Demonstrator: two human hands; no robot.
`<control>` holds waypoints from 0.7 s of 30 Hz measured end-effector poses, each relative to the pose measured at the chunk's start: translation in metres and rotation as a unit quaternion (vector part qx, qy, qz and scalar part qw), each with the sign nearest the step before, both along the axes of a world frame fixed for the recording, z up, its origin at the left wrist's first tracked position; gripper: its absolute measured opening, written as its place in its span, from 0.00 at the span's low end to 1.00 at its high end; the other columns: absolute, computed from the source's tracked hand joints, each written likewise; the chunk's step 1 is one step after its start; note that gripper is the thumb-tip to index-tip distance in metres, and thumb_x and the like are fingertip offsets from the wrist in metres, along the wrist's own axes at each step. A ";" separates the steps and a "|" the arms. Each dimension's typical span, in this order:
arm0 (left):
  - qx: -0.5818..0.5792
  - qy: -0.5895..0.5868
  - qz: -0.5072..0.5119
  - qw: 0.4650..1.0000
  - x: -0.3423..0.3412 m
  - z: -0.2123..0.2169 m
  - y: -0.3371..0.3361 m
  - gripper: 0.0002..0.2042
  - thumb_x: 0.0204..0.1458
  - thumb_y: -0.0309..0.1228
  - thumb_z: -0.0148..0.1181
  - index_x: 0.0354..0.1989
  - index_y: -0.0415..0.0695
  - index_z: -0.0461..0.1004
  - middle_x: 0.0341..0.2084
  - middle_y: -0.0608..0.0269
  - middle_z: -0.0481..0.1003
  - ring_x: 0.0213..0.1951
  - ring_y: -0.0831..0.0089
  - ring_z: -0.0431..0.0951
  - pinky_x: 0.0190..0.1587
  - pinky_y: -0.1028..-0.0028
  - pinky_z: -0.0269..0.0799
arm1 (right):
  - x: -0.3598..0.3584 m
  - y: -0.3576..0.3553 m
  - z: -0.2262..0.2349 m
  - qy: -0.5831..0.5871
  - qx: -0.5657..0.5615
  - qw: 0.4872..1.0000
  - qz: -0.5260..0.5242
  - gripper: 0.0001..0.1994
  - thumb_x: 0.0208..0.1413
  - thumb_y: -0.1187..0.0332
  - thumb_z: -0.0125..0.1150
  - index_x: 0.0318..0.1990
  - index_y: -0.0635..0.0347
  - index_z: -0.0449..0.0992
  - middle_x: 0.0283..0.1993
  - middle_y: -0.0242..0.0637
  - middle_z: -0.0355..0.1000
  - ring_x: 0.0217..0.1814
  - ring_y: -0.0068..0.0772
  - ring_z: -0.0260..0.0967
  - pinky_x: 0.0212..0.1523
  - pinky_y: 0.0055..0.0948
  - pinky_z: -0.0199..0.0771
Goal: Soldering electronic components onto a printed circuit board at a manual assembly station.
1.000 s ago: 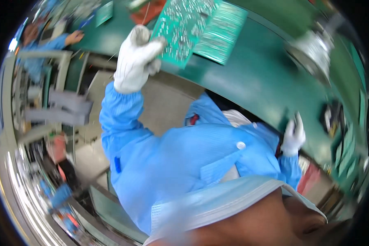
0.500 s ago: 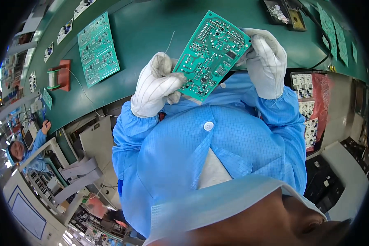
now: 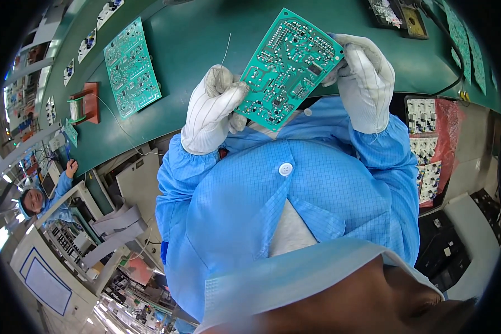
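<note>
Green matting covers the bench [image 3: 206, 33], which curves across the top of the view and is the biggest thing in it. Below it, the person's blue smock [image 3: 295, 211] fills the middle, with one white button [image 3: 285, 168] at the chest and a blue mask edge at the bottom. To the right of the body a red tray [image 3: 448, 139] holds small white boards. Held up in front of the chest, above the bench edge and between both gloves, is the circuit board [image 3: 288, 68], green, tilted, with its solder side and silver traces facing the camera. The right hand [image 3: 367, 83], in a white striped glove, is closed on the board's right edge, thumb in front and fingers behind. The left hand [image 3: 212, 111], gloved the same way, pinches the board's lower left edge; a thin wire [image 3: 225, 51] stands up from its fingertips, though whether the fingers grip it cannot be told. A second board [image 3: 131, 68] lies flat on the bench well to the left, apart from both hands. Just left of that sits a red block [image 3: 89, 103] carrying a solder spool [image 3: 75, 109], with a fine strand trailing off across the mat. At the far right top lie dark trays [image 3: 398, 14] and a black cable [image 3: 453, 61]. Far down the left edge another person in blue [image 3: 44, 197] sits at a neighbouring station.
</note>
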State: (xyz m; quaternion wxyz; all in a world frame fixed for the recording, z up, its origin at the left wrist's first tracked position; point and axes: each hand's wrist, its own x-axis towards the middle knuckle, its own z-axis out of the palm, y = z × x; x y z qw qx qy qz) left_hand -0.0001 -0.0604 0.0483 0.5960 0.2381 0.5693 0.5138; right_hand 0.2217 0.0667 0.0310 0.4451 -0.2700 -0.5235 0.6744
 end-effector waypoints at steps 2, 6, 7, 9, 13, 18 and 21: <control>0.004 -0.010 0.002 1.000 -0.005 -0.002 -0.002 0.16 0.52 0.36 0.64 0.31 0.46 0.58 0.22 0.66 0.63 0.17 0.79 0.64 0.16 0.78 0.58 | -0.003 -0.001 -0.001 -0.011 0.021 1.000 -0.006 0.14 0.67 0.69 0.47 0.50 0.72 0.73 0.37 0.43 0.76 0.29 0.28 0.73 0.30 0.25 0.76; 0.032 -0.036 -0.005 0.999 -0.007 -0.006 -0.004 0.16 0.53 0.36 0.63 0.32 0.46 0.59 0.23 0.65 0.65 0.17 0.79 0.65 0.17 0.77 0.59 | -0.005 -0.001 -0.001 -0.007 0.003 1.000 -0.015 0.14 0.65 0.67 0.50 0.49 0.70 0.75 0.34 0.41 0.77 0.29 0.27 0.75 0.32 0.24 0.76; 0.051 -0.046 -0.005 0.998 -0.007 -0.007 -0.004 0.15 0.53 0.35 0.63 0.32 0.46 0.59 0.24 0.65 0.65 0.17 0.78 0.65 0.17 0.77 0.59 | -0.005 -0.001 -0.001 -0.010 0.002 1.000 -0.010 0.14 0.65 0.67 0.50 0.49 0.70 0.75 0.34 0.41 0.77 0.29 0.27 0.75 0.32 0.24 0.76; 0.040 -0.060 0.021 0.997 -0.006 -0.008 -0.004 0.15 0.54 0.35 0.63 0.33 0.46 0.59 0.25 0.64 0.66 0.17 0.78 0.66 0.17 0.76 0.60 | -0.004 0.000 -0.002 -0.005 -0.008 1.000 -0.020 0.14 0.65 0.67 0.50 0.49 0.70 0.75 0.34 0.41 0.77 0.29 0.28 0.75 0.32 0.25 0.76; 0.042 -0.092 0.072 0.992 -0.005 -0.007 -0.002 0.14 0.55 0.34 0.62 0.34 0.46 0.60 0.27 0.63 0.67 0.19 0.78 0.68 0.19 0.76 0.61 | -0.006 0.000 -0.006 0.019 -0.020 0.999 -0.032 0.14 0.66 0.68 0.49 0.49 0.70 0.74 0.34 0.43 0.77 0.29 0.29 0.75 0.31 0.25 0.77; 0.069 -0.078 0.059 0.993 -0.008 -0.008 0.006 0.14 0.56 0.35 0.61 0.35 0.44 0.61 0.27 0.62 0.68 0.19 0.78 0.69 0.19 0.76 0.62 | 0.005 0.010 -0.016 -0.079 0.035 0.995 -0.048 0.18 0.66 0.63 0.49 0.52 0.72 0.71 0.33 0.45 0.75 0.28 0.30 0.72 0.31 0.27 0.74; 0.049 -0.027 0.043 0.997 -0.014 -0.009 0.017 0.15 0.56 0.37 0.61 0.35 0.43 0.61 0.24 0.62 0.69 0.18 0.78 0.70 0.19 0.77 0.62 | 0.033 0.061 -0.023 0.083 -0.083 0.975 -0.189 0.22 0.66 0.59 0.50 0.56 0.71 0.66 0.37 0.45 0.76 0.28 0.32 0.71 0.30 0.28 0.70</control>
